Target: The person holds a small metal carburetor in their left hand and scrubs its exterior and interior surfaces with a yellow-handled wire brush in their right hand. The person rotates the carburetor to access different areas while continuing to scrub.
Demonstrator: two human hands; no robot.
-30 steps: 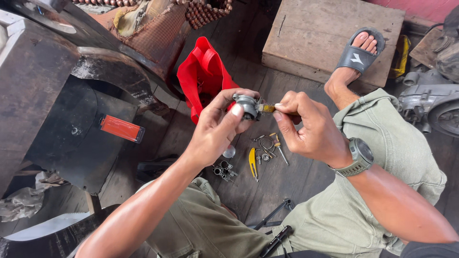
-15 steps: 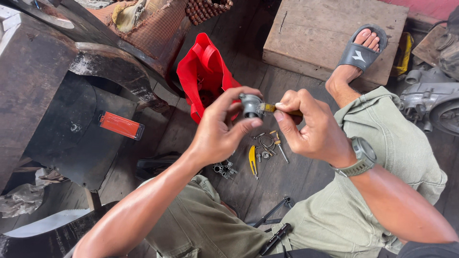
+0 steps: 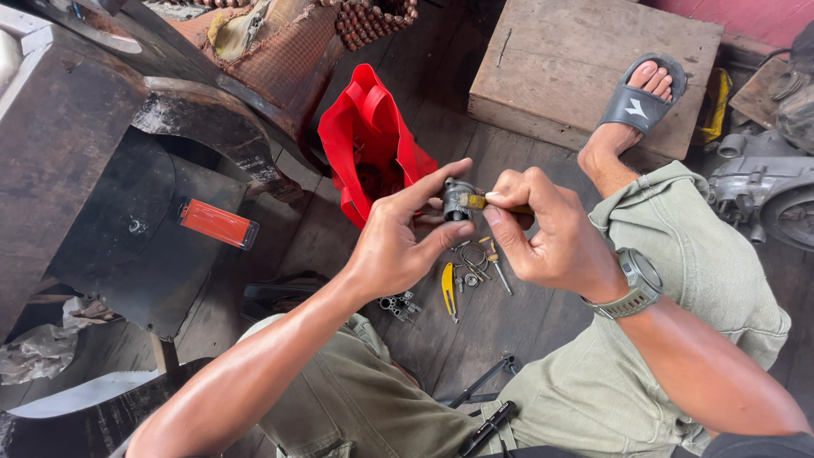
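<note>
The left hand point(image 3: 398, 246) pinches a small metal cylinder part point(image 3: 458, 200) above the plank floor point(image 3: 509, 322); the right hand point(image 3: 551, 237) grips a brass-tipped tool point(image 3: 476, 201) pressed into it. Seemingly mid-fitting; steady alignment matters, loose small parts point(image 3: 471, 273) lying below.

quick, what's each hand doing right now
Left hand: closed on a small grey metal part.
Right hand: closed on a brass-tipped tool set against that part.

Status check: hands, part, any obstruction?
Left hand pinches small metal part. Right hand presses brass-tipped tool into it. Nothing blocking.
</note>
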